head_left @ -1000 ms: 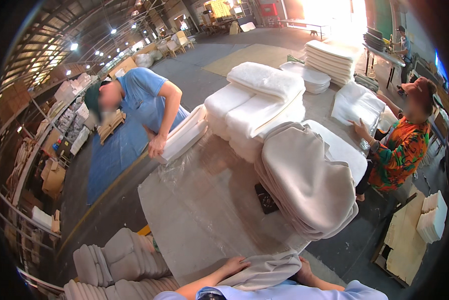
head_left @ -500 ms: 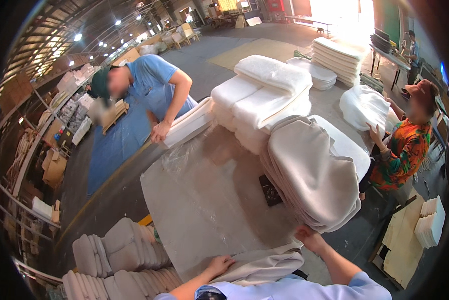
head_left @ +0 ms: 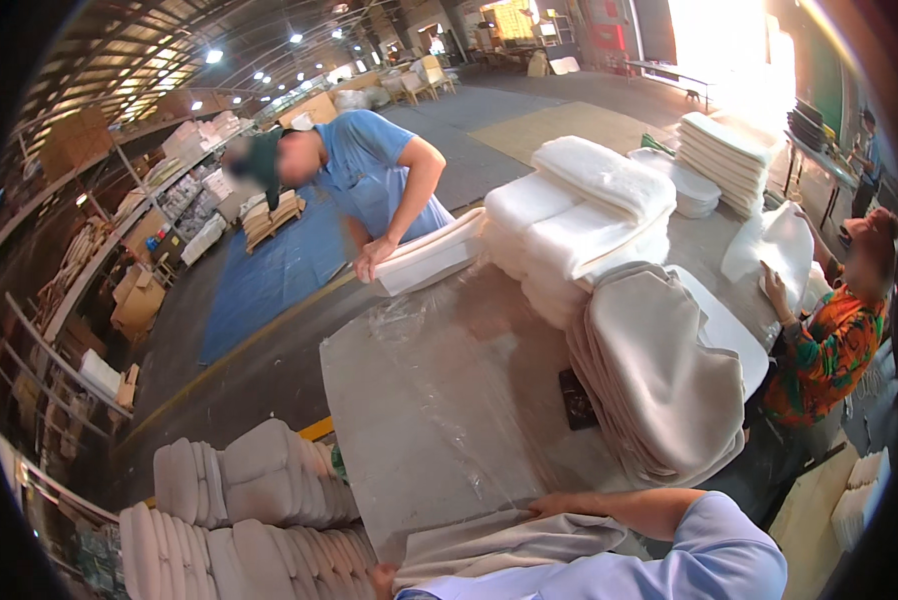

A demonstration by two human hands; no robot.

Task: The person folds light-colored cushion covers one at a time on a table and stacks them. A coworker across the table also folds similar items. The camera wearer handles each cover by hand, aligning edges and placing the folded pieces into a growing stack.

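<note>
This side of the grey stack (head_left: 659,365), a rumpled cover (head_left: 514,543) is lying, right hand (head_left: 559,504) touching its stack-facing edge, left hand (head_left: 383,580) sitting by its farther end; fingers' opening and grip, can't tell! Creases are probably wanting even tension.

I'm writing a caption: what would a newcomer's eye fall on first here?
Probably the bright opening at upper right, nearly white with glare. Then the white pile on the table, just beyond the big grey stack. The orange patterned shirt near the right edge also stands out.
</note>
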